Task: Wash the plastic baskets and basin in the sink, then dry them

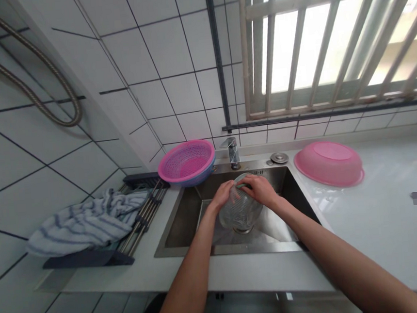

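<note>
Head view: The clear ribbed bowl point(241, 213) is located inside the sink point(256, 247), held above the drain area with both hands at its upper edge. The left hand point(222, 195) grasps the bowl at its upper left; some of its fingers show through the clear wall. The right hand point(260, 189) is positioned at the upper right of the bowl, fingers curled around a small green item point(241, 186) against the edge. The exact nature of this item cannot be determined.

The faucet point(233, 153) is mounted behind the sink. A pink colander point(187, 162) sits in a blue basin point(198, 179) at the left rear corner. On the countertop point(376, 234), a pink basin point(331, 165) lies upside down to the right. A striped cloth point(90, 224) lies on the rack point(88, 259) to the left.
</note>
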Tool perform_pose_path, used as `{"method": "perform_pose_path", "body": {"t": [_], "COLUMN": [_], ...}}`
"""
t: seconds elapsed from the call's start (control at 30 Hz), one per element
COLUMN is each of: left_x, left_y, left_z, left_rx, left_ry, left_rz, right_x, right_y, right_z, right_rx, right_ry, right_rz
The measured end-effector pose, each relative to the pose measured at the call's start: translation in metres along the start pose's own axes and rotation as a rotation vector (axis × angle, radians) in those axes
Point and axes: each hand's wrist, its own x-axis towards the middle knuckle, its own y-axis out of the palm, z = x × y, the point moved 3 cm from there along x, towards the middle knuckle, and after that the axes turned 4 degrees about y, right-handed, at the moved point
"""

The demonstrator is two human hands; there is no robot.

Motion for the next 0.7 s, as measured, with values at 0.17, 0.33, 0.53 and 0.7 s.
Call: {"method": "perform_pose_path", "body": {"t": [0.17,0.33,0.53,0.7], "left_x": [0.003,0.003,-0.003,-0.004], "left_y": [-0.003,-0.004,0.002,0.008], "left_z": [0.003,0.001,-0.003,-0.002], "left_rx": [0.005,-0.008,-0.149,-0.160], "left_ry": [0.067,0.048,-0.007,-0.041], "left_rz": [-0.045,-0.039,0.035,0.024], "right_x": [-0.002,-0.002,0.004,0.002], "right_y": [0.005,0.004,-0.020,-0.019], "right_z": [0.011,0.009,-0.027,-0.029], "right_rx": [0.041,0.024,-0.007,-0.002], "right_ry": [-0.090,-0.091,0.110,0.118], "right_rz": [0.081,0.072,-0.089,-0.116]}}
